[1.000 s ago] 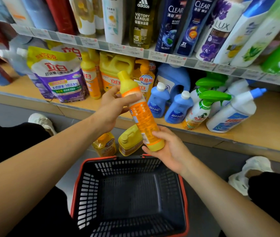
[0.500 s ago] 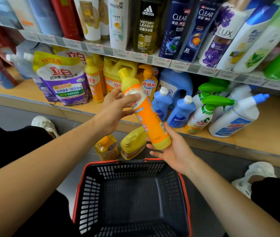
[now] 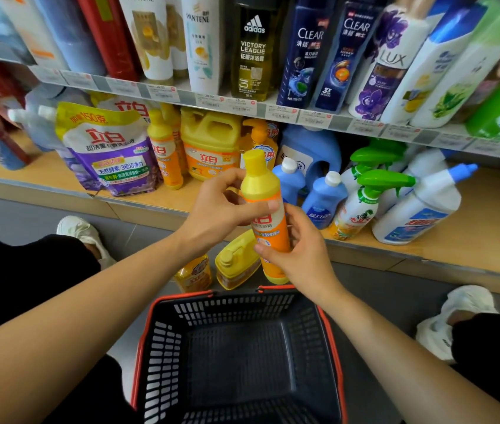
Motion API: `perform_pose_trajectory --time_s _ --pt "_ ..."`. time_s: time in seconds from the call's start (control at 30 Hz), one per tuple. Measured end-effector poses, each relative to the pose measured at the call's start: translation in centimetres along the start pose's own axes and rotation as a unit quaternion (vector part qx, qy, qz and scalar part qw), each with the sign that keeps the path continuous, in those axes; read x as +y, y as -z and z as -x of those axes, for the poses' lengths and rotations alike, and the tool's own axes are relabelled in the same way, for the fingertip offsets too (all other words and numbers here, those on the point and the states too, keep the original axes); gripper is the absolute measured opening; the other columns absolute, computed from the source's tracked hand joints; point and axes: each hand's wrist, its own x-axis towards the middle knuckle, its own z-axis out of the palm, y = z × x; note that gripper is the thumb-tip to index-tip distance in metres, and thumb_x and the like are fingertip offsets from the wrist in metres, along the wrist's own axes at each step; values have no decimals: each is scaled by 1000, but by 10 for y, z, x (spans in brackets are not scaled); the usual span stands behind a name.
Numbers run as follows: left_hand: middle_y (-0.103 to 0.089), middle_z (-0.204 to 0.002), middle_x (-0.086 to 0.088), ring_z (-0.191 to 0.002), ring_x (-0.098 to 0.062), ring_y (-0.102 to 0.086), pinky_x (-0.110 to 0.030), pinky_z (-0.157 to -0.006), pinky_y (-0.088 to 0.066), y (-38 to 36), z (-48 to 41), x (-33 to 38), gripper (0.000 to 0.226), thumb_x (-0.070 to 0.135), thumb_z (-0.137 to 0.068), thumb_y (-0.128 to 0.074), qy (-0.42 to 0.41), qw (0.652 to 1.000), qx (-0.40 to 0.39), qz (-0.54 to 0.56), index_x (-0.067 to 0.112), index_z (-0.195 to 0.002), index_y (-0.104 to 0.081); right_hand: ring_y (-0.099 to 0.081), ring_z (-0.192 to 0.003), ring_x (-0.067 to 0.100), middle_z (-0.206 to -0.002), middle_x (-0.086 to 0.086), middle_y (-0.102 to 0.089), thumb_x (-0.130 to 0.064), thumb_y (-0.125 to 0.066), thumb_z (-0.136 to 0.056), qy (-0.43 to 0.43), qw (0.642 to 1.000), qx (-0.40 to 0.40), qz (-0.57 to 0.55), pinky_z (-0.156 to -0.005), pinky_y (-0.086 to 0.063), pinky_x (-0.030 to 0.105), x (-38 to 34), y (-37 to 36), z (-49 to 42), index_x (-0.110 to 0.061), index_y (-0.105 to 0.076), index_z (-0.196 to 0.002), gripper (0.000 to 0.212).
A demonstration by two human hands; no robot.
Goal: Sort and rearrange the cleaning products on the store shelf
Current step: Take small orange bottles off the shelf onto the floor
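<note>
A tall orange detergent bottle with a yellow cap [image 3: 262,191] stands almost upright in front of the low wooden shelf [image 3: 468,240]. My left hand [image 3: 221,206] grips its upper part, thumb across the label. My right hand [image 3: 300,249] holds its lower half from the right. On the shelf behind stand a matching orange bottle [image 3: 164,154], a yellow jug [image 3: 212,142], a purple refill pouch [image 3: 111,154], two small blue bottles [image 3: 323,197], a green-trigger sprayer [image 3: 361,206] and a white bottle with a blue spout [image 3: 420,206].
A black basket with a red rim [image 3: 147,338] sits empty on the floor below my hands. Two yellow bottles [image 3: 236,261] lie on the floor beyond it. Shampoo bottles [image 3: 303,50] fill the upper shelf. My white shoes [image 3: 453,313] flank the basket.
The orange bottle went from tilted to nearly upright. My right hand slid from under its base up onto its lower body. The left hand stays on the upper part.
</note>
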Motion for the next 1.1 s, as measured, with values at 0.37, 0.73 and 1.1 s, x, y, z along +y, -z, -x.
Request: perform_pose_trajectory --time_s 0.37,0.73,1.1 --pt "-73 -112 -14 -106 -35 -68 -53 -92 -57 12 -1 11 42 17 -82 -73 -85 996 -10 31 9 -122 -65 -64 -114 12 -126 -4 -66 -13 -88 -71 -25 999 19 -4 -93 -55 32 12 3 3 -34 -55 -130 70" --pt "-76 -114 -5 -115 -23 -68 -36 -95 -57 26 -5 18 37 19 -93 -56 -46 985 -95 137 16 -130 -62 -63 -117 33 -127 18 -65 -17 -81 -73 -165 925 -227 -257 -98 -52 47 -2 12 3 -9 -57 -133 65" --pt "-78 -96 0 -100 -17 -72 -36 -89 -60 10 0 23 41 16 -87 -66 -97 989 12 110 12 -127 -64 -69 -108 15 -116 -3 -73 -30 -84 -73 -63 985 -99 -128 -86 -56 27 -8 -10 8 -43 -66 -113 46"
